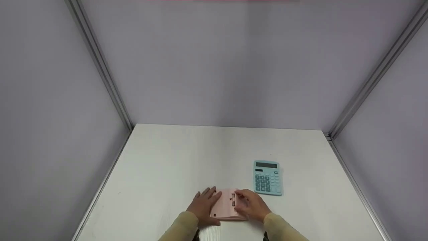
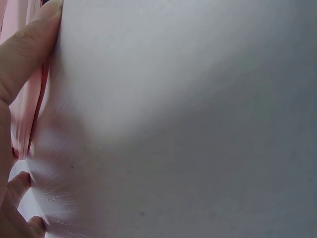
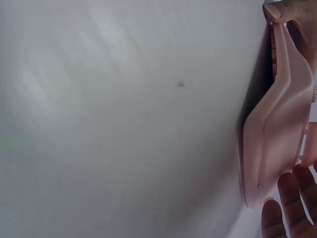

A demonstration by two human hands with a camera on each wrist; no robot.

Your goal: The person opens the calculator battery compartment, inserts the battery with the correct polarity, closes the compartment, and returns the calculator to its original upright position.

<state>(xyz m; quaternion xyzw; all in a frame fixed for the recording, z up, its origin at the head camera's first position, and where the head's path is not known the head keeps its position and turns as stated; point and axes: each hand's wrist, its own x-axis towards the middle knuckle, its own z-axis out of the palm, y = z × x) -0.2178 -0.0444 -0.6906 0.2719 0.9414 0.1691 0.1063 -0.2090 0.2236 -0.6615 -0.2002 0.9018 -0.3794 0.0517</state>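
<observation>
A pink calculator [image 1: 226, 205] lies on its face near the front of the table, back up, dark screw holes at its left corners. Red keys [image 3: 273, 57] show along its underside in the right wrist view. My left hand [image 1: 203, 205] holds its left end, thumb along the near edge and fingers spread toward the far corner; in the left wrist view the thumb [image 2: 29, 47] presses its side. My right hand [image 1: 253, 205] is over the right end, fingertips pinching a small pink battery cover [image 3: 310, 144] beside the battery compartment [image 1: 233, 199].
A light blue calculator [image 1: 268, 177] lies face up just beyond my right hand. The white table [image 1: 174, 157] is bounded by grey panels [image 1: 207, 67] at the back and both sides, with metal rails [image 1: 103, 67] at the corners.
</observation>
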